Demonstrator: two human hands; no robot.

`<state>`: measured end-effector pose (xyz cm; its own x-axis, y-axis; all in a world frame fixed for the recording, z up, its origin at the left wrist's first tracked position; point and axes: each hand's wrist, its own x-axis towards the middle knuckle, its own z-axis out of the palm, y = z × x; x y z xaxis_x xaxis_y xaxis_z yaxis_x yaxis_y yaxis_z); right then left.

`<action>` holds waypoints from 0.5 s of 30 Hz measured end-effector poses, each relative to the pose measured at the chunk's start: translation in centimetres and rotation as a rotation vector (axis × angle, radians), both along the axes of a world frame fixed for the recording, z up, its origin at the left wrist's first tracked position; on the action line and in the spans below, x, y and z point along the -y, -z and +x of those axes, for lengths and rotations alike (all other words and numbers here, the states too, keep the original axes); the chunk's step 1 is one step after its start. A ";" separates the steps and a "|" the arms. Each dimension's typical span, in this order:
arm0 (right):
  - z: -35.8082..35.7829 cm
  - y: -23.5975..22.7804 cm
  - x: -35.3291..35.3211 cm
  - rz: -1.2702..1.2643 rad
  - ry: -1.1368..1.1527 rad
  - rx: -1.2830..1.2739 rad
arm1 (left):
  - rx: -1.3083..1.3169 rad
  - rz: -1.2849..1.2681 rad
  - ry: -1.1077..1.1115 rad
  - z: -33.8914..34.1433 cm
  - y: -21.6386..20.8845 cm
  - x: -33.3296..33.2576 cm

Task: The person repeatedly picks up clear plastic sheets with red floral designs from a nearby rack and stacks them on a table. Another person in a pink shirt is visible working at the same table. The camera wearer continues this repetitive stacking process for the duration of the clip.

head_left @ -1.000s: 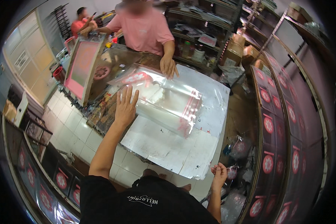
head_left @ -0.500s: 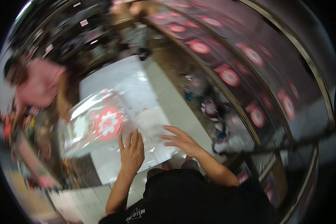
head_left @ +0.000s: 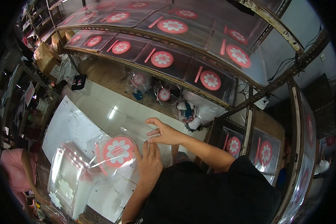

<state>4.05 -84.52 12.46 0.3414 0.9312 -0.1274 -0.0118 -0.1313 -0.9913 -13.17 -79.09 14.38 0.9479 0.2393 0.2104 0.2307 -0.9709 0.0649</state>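
Sleeve (head_left: 12, 164) of a co-worker, pink, showed at the left rim of the frame. Beside it, lower left, a stack of clear bags (head_left: 69, 183) lay on the white-covered bench (head_left: 69, 119). Left of centre, one clear bag with a pink disc (head_left: 118, 152) reached past the bench's right edge. At that bag's right side the left hand (head_left: 150, 164) lay back up, fingers extended; just above, the right hand (head_left: 166, 132) made a narrow curl, and whether its grip pinched the film could not be told. The step in hand looked like handling this single bag by its right side; the next move seemed to call for a sure hold that kept the limp film from folding. Tiled floor (head_left: 108, 112) gave open room above the bench, up to the loaded shelf (head_left: 156, 71) crossing the upper frame
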 end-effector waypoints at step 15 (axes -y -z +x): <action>16.8 4.0 3.4 -0.021 0.076 -0.085 | -0.027 -0.184 0.195 14.9 0.7 2.5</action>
